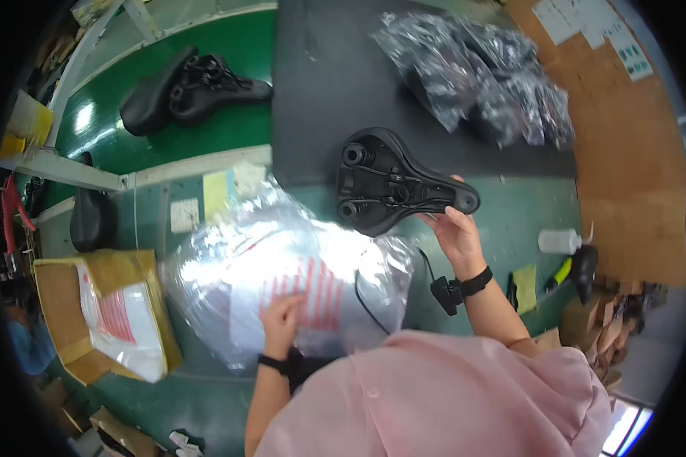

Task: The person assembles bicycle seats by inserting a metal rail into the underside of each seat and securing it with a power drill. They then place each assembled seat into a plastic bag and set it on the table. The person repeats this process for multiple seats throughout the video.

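A black bicycle saddle (pixel 396 186) is held up with its underside toward me, showing its rails and two round springs. My right hand (pixel 457 232) grips it by the narrow nose, thumb on the near side. Below it to the left lies a stack of shiny clear plastic bags (pixel 213 266) with red print. My left hand (pixel 280 320) is on the bags, its fingers drawn together at the plastic in what looks like a pinch. Each wrist wears a black strap.
Several plastic-wrapped saddles (pixel 480 76) lie on the black mat (pixel 320 91) at the back. Two bare saddles (pixel 183 95) rest on the green surface at far left. A cardboard box (pixel 61 320) with printed bags stands at left. A white squeeze bottle (pixel 560 241) is at right.
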